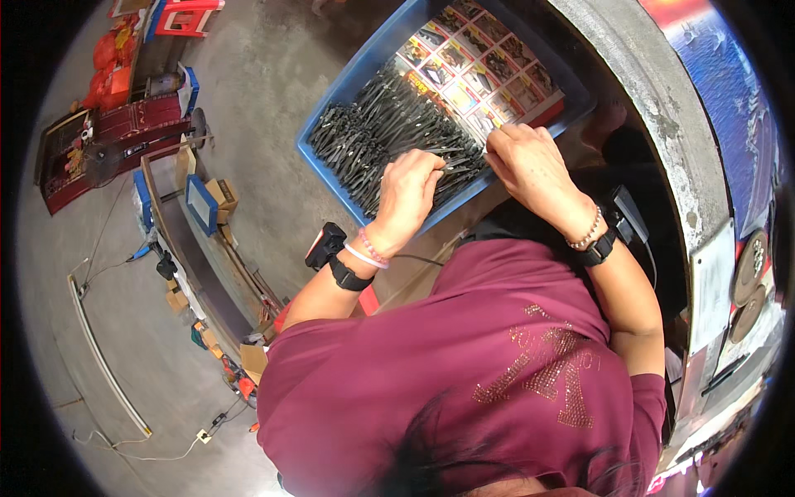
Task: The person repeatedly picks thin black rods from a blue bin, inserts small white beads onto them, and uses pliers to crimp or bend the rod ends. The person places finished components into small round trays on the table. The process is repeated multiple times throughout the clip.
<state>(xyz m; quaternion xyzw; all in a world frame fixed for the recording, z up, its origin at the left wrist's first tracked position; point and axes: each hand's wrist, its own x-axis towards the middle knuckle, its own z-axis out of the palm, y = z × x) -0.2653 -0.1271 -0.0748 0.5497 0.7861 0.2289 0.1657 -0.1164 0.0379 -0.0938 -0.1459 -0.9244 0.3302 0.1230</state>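
Note:
A blue plastic bin (319, 128) stands in front of me. A thick heap of thin, dark, stick-like pieces (373, 132) fills its left and near part. Along the right side lie printed cards (468, 70) in rows of small pictures, red, yellow and white. My left hand (410, 186) is over the near part of the heap, its fingers pressed together. My right hand (526, 166) is closed near the bin's right corner, fingertips at the border between cards and dark pieces. Whatever either hand pinches is too small or hidden to make out.
On the right curves a worn grey table edge (662, 124) with a blue sheet (720, 99) on it. Leftward are a long bench frame (203, 257), cardboard boxes (222, 199), a fan (103, 163) and red bags (108, 62). A cable (157, 458) lies on the concrete floor.

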